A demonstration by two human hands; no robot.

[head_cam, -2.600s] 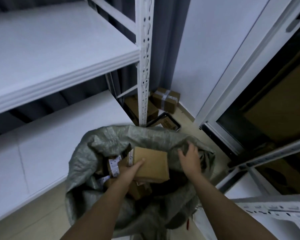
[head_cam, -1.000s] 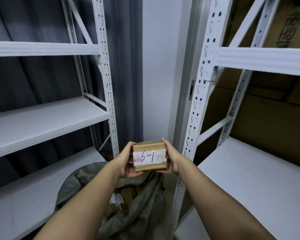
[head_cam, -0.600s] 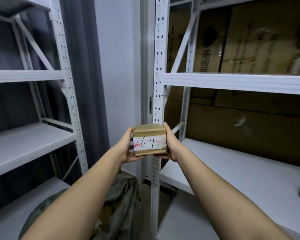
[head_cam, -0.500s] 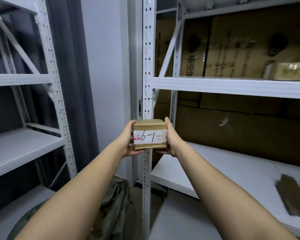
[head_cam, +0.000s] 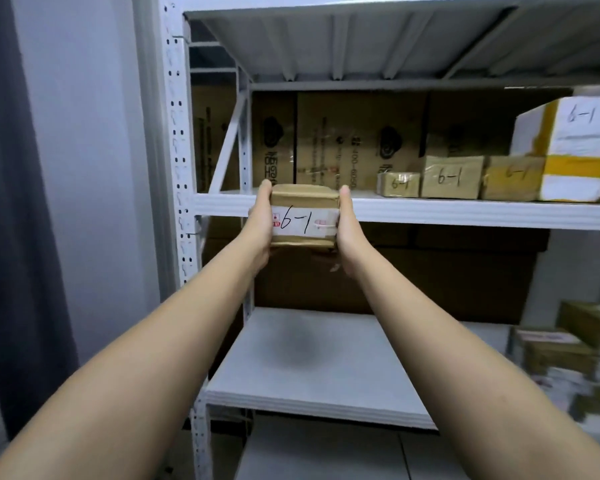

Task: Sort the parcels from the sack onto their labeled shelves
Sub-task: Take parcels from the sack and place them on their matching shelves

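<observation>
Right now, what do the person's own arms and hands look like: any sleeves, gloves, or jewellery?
Both forearms are bare from the bottom edge of the frame up to the wrists; no sleeve shows. The left hand and right hand wear no gloves. No watch, bracelet or wristband shows on either wrist, and no ring on the visible fingers, though most of them are hidden. No markings or tape show on the arms.

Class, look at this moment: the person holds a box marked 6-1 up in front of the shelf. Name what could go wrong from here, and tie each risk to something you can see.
1. The box marked 6-1 is held only by the left hand and right hand pressing its sides; it could slip.
2. It sits level with the shelf edge, so it might knock against it unless raised.
3. Shoved far right, it might nudge the small 6-1 parcel.
</observation>
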